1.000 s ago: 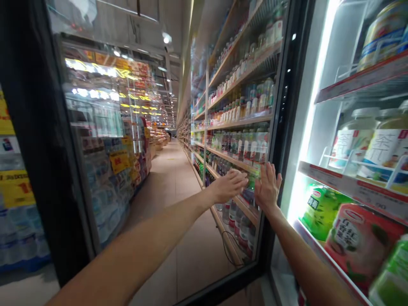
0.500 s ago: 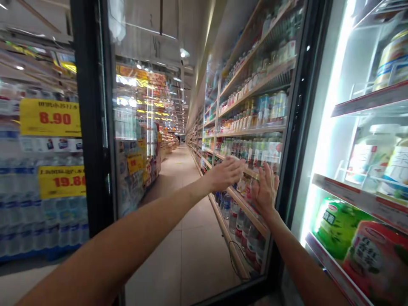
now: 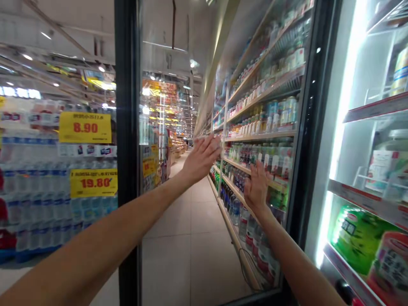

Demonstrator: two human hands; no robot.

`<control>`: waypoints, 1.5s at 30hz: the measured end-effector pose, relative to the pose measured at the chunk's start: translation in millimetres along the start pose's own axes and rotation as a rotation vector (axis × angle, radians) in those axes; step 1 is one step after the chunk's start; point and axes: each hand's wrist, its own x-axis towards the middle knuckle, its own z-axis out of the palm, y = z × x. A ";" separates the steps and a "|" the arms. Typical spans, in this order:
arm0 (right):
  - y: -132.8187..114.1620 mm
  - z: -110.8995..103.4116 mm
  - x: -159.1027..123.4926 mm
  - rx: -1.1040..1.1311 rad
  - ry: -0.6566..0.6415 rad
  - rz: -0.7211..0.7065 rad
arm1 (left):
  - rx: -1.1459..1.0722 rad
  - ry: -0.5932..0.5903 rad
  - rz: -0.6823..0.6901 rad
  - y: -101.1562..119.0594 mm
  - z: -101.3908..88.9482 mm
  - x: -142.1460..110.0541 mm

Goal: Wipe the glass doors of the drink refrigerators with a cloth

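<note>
Both my hands are raised against a glass cooler door [image 3: 204, 76] with a black frame, swung out in front of me. My left hand [image 3: 201, 157] is open, fingers stretched, palm towards the glass near its middle. Lower and to the right, my right hand [image 3: 256, 187] lies flat and open on the glass close to the frame's hinge side [image 3: 302, 170]. Neither hand holds anything. Through the glass I see a shop aisle and drink shelves [image 3: 255, 140].
The open cooler at right has lit shelves [image 3: 366, 199] with green and red packs [image 3: 357, 233] and large bottles. At left stand stacked water bottles with yellow price tags [image 3: 85, 127]. A tiled aisle floor [image 3: 191, 238] runs ahead.
The door's left edge has swung to the right across my view. My left hand has risen and moved left; my right hand stays flat on the glass.
</note>
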 end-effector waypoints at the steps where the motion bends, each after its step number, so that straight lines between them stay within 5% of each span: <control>1: -5.2 2.0 2.9 0.007 0.010 -0.009 | -0.007 -0.012 0.063 -1.0 -2.6 -7.0; 5: -24.9 8.6 14.3 0.034 0.026 -0.046 | -0.041 -0.115 0.377 -10.1 -10.7 -27.3; 11: -41.2 9.9 25.6 0.055 0.039 -0.051 | 0.077 0.046 -0.161 -44.2 -23.5 -21.5; 17: -51.5 7.9 29.7 0.072 0.013 -0.091 | 0.024 -0.097 0.281 -41.6 -32.7 -46.5; 23: -48.6 16.1 31.7 0.054 0.028 -0.069 | 0.107 0.071 -0.254 -80.2 -45.6 -40.0; 25: -45.7 21.1 28.4 0.036 0.028 -0.054 | 0.092 0.048 -0.196 -71.7 -43.4 -47.0; 30: -41.4 28.9 19.3 0.018 0.022 -0.065 | 0.022 -0.115 0.220 -52.1 -36.5 -54.0; 35: -35.4 28.1 18.7 0.016 0.023 -0.063 | 0.100 0.045 -0.240 -75.3 -38.1 -32.5; 37: -32.3 27.2 18.8 0.018 0.040 -0.048 | 0.074 0.016 -0.176 -68.6 -35.1 -32.3; 41: -26.5 24.3 18.4 0.025 0.056 -0.042 | -0.049 -0.199 0.325 -40.9 -24.9 -28.7; 43: -22.8 22.5 18.2 0.023 0.056 -0.034 | -0.055 -0.206 0.314 -35.4 -20.5 -14.8; 45: -17.9 20.9 18.4 0.019 0.057 -0.019 | -0.034 -0.137 0.090 -33.4 -16.5 3.0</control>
